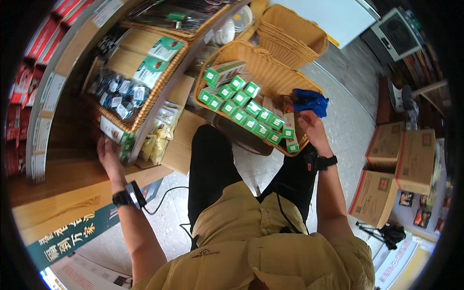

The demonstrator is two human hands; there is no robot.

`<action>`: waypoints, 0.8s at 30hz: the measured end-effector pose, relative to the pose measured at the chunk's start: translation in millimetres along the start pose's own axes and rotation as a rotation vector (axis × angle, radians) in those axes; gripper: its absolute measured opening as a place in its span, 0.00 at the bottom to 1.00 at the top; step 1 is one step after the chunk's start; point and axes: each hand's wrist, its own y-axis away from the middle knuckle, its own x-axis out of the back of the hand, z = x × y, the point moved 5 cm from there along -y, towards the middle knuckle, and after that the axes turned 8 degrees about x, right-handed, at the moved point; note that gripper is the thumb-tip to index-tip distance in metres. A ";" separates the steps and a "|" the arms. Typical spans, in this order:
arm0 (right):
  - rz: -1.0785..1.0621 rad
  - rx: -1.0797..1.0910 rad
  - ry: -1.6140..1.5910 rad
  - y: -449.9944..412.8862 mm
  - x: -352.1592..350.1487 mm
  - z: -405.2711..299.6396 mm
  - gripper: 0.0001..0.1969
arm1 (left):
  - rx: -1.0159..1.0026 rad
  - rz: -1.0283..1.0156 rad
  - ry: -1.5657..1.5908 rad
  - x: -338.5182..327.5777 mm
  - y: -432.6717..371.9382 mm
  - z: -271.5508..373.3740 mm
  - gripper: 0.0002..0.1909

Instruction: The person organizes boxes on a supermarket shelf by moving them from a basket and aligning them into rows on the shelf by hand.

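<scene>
My left hand (108,156) is at the shelf, its fingers against the end of a row of green-and-white boxes (114,128). The fingers are blurred and partly hidden, so a firm grip cannot be told. In front of my knees is a large wicker basket (250,49). Several narrow green-ended cartons (250,123) are stacked in it, with a few others lying loose at its right side. My right hand (314,128) is at the basket's right rim, fingers bent, just below a crumpled blue plastic bag (311,102). Whether it grips the rim is unclear.
A shelf-side wicker basket (159,85) holds packs and small tagged items. Beneath it stands an open cardboard box (185,136) of pale bags. Nested empty wicker baskets (290,34) stand beyond. Cardboard cartons (415,159) are stacked at right. A black cable (165,194) trails from my left wrist.
</scene>
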 end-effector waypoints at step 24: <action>-0.445 -0.265 -0.062 0.7 -46.8 65.0 0.29 | 0.275 -0.452 0.059 -109.9 125.5 12.7 0.13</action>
